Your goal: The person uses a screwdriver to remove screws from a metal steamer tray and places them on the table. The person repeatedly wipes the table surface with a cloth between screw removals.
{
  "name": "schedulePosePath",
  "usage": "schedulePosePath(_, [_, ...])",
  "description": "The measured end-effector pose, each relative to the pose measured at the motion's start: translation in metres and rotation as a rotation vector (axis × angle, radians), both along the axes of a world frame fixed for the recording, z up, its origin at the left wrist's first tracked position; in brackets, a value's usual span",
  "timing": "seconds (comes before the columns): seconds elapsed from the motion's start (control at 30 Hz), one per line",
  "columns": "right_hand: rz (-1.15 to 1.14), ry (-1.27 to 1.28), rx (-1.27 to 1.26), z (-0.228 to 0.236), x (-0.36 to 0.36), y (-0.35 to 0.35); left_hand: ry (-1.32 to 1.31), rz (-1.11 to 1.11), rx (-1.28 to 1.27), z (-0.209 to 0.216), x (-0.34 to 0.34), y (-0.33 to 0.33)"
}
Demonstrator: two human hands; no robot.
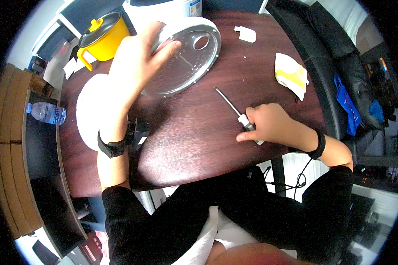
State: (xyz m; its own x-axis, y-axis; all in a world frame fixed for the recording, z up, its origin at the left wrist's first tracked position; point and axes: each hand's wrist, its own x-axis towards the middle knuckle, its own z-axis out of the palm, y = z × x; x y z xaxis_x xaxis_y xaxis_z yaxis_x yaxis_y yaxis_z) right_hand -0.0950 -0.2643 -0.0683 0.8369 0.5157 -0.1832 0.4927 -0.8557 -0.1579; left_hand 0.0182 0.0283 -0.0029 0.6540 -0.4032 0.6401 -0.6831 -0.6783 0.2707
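My left hand [139,62] grips the near-left edge of a round clear lid [188,62] with a white rim. The lid is tilted up, with a round hole near its far right part and small dots across it. Below my left forearm lies a round white object [89,110], too bright to make out in detail. My right hand [269,123] is closed round the light grip of a screwdriver [229,102], low over the table's right half. Its metal shaft points to the far left, with the tip short of the lid.
A yellow pot [115,42] with a dark lid stands far left, beside a white container [154,13]. On the dark wooden table [190,145] lie a yellow-and-white cloth [291,76] and a small white piece [246,34]. A water bottle [48,113] lies left; a black sofa [325,66] borders the right.
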Motion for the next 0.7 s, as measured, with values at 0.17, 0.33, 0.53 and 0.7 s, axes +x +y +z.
schedulePosePath(0.17, [-0.024, -0.044, 0.129, -0.019, 0.001, -0.014, -0.001, 0.014, -0.004, -0.002, 0.002, -0.001])
schedulePosePath(0.33, [-0.011, 0.061, 0.145, -0.016, -0.006, -0.016, 0.006, 0.04, -0.033, -0.005, 0.004, 0.0])
schedulePosePath(0.53, [-0.427, 0.596, 0.651, 0.012, 0.016, -0.038, -0.106, 0.015, -0.073, -0.012, 0.011, 0.002])
schedulePosePath(0.7, [-0.493, 0.528, 1.055, 0.041, 0.029, -0.043, 0.028, 0.117, -0.034, -0.008, 0.013, 0.01])
